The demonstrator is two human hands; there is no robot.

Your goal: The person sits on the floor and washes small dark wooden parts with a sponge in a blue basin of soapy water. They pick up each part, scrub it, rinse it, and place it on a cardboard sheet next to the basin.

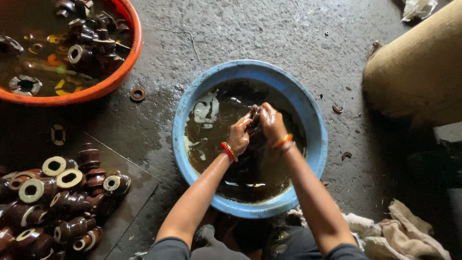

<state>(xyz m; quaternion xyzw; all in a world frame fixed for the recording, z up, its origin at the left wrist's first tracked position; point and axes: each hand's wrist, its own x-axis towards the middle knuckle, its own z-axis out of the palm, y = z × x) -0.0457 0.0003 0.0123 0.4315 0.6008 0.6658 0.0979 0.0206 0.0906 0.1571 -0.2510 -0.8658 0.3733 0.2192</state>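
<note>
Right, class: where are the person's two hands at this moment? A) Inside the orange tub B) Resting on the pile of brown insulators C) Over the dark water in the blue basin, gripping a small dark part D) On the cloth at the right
C: the left hand and right hand meet on a dark part above the murky water in the blue basin.

Landmark: the round orange plastic tub (126,72) at upper left, filled with dark liquid and brown ribbed ceramic insulators (91,45). Below it, a heap of brown glazed insulators with white ends (53,202) lies on a dark flat sheet (134,192). Just right of the tub, a small brown ring (137,94) lies on the wet grey concrete floor (269,33). Far right, a tan burlap sack (418,67); below it, crumpled pale rags (404,236).
</note>
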